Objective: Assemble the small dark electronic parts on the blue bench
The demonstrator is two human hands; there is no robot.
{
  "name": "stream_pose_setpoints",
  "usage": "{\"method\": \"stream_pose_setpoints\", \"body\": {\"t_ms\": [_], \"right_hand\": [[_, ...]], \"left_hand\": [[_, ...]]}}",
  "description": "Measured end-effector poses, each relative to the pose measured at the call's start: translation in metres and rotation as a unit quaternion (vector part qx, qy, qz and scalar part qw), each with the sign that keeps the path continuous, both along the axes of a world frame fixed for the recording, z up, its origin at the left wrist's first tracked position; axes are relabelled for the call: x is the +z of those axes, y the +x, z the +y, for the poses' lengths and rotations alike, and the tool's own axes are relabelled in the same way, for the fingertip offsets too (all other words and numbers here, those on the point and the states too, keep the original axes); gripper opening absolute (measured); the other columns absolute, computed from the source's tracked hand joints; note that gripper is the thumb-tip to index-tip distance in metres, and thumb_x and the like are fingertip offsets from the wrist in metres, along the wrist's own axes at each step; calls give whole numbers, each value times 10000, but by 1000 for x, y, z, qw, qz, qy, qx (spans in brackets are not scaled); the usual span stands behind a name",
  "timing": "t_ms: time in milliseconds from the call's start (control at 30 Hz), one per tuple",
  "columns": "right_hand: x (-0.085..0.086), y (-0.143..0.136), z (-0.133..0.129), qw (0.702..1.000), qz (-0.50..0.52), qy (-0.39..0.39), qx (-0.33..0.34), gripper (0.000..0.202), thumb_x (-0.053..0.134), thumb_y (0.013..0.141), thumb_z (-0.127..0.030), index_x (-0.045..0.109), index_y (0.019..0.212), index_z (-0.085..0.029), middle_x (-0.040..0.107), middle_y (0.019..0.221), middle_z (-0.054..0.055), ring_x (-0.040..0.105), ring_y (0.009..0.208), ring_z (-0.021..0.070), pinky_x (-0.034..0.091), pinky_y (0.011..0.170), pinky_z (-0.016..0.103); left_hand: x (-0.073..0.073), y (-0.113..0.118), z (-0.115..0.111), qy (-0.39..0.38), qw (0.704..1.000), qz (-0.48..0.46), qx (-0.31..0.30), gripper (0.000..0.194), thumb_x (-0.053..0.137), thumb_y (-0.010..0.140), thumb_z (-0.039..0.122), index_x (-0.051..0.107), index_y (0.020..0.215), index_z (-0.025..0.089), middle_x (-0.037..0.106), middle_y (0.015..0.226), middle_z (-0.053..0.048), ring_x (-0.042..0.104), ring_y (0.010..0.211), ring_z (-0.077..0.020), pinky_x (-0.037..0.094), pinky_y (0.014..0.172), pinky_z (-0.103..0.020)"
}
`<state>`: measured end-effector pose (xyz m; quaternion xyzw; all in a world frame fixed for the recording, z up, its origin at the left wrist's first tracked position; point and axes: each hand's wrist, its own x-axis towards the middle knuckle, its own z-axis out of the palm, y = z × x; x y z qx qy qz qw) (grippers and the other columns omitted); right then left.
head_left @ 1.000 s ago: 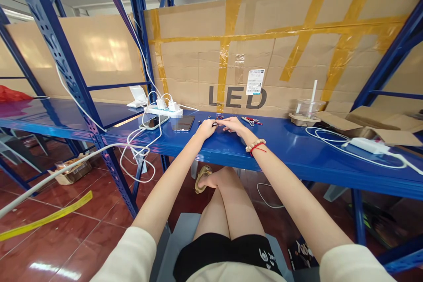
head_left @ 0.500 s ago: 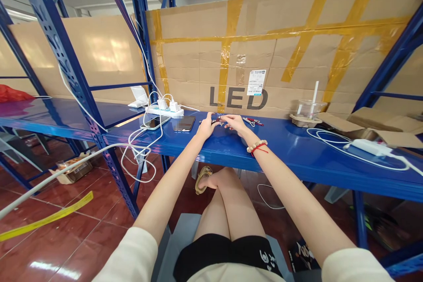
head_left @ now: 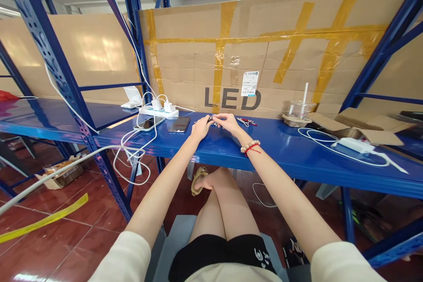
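My left hand [head_left: 200, 128] and my right hand [head_left: 227, 122] meet over the blue shelf top [head_left: 218, 143], fingertips close together. Between them is a small dark object [head_left: 210, 119], too small to name; the left fingers are closed on it. My right fingers are bent in a pinch at its right side, and what they grip is hidden. Small shiny bits [head_left: 216, 125] show under the fingers. Just right of my right hand lie a silver metal piece [head_left: 243, 122] and a red pen-like item [head_left: 251, 123]. A beaded bracelet [head_left: 250, 146] circles my right wrist.
Left of my hands lie a dark phone [head_left: 179, 124], another phone [head_left: 149, 124] and a white power strip [head_left: 159, 113] with tangled cables. To the right stand a plastic cup [head_left: 300, 108], an open carton [head_left: 360, 124] and a white adapter [head_left: 356, 145]. A cardboard sheet [head_left: 191, 66] backs the shelf.
The whole view has shifted slightly, so things sit further left. My hands have drawn nearer each other, and the dark object now shows at the left fingertips.
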<state>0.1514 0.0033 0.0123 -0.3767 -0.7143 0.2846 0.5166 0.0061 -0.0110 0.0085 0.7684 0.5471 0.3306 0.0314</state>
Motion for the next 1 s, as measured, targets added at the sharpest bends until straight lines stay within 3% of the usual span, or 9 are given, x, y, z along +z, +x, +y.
{"method": "stream_pose_setpoints", "body": {"t_ms": [267, 433, 567, 800, 1000], "right_hand": [[0, -1, -2, 1000, -4, 13, 19, 295, 683, 640, -361, 712, 801, -116, 681, 809, 84, 486, 457, 67, 426, 469, 220], [4, 0, -6, 1000, -14, -11, -1, 283, 670, 653, -347, 711, 793, -104, 672, 755, 80, 474, 458, 65, 362, 409, 193], [4, 0, -6, 999, -24, -28, -7, 306, 678, 639, -379, 707, 769, -104, 664, 747, 79, 479, 460, 63, 320, 373, 177], [4, -1, -6, 999, -18, -47, 4, 354, 666, 640, -455, 700, 740, -117, 656, 732, 66, 493, 470, 65, 316, 366, 169], [7, -1, -10, 995, 7, -93, -32, 354, 694, 617, -460, 688, 701, -116, 640, 706, 56, 492, 497, 64, 323, 382, 160]], "left_hand": [[-1, -1, -3, -12, 1000, -14, -24, 251, 357, 871, 408, 457, 1023, 235, 588, 1097, -60, 543, 1015, -216, 430, 812, -350], [-5, -1, 1, 3, 997, -35, -69, 250, 364, 875, 310, 381, 1082, 169, 561, 1088, -121, 545, 994, -212, 432, 816, -353], [-7, -2, 5, 23, 995, -19, -99, 213, 304, 896, 301, 406, 1025, 165, 560, 1030, -117, 539, 970, -204, 429, 824, -348], [-9, -3, 12, 33, 996, 33, -77, 250, 257, 906, 313, 464, 972, 188, 574, 977, -95, 531, 979, -215, 428, 829, -360], [-6, 0, 7, 20, 997, 50, -55, 293, 246, 905, 362, 469, 1017, 209, 580, 1017, -90, 540, 998, -213, 435, 820, -352]]}}
